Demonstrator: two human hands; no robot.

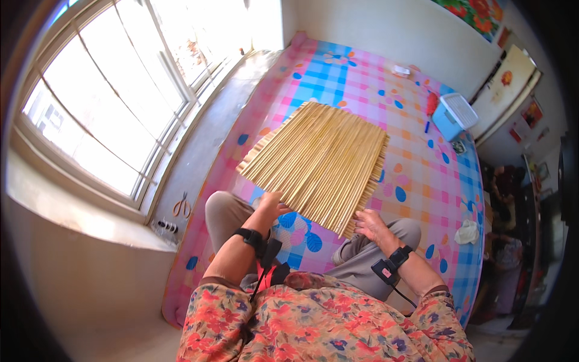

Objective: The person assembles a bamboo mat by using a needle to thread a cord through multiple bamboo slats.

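A square mat of pale straw stalks (319, 160) lies on a pink, blue and orange checked sheet (422, 175) in front of my knees. My left hand (269, 205) grips the mat's near left edge, fingers curled over the stalks. At the near right corner, my right hand (372, 224) rests with fingers spread, touching the stalk ends. Both wrists carry black bands with small devices. My legs in grey trousers are folded under the mat's near side.
A white-and-blue plastic box (453, 114) stands at the sheet's far right, with a red item (432, 102) beside it. A crumpled white cloth (467, 232) lies at right. Scissors (181, 205) rest on the grey sill under the big window (102, 102).
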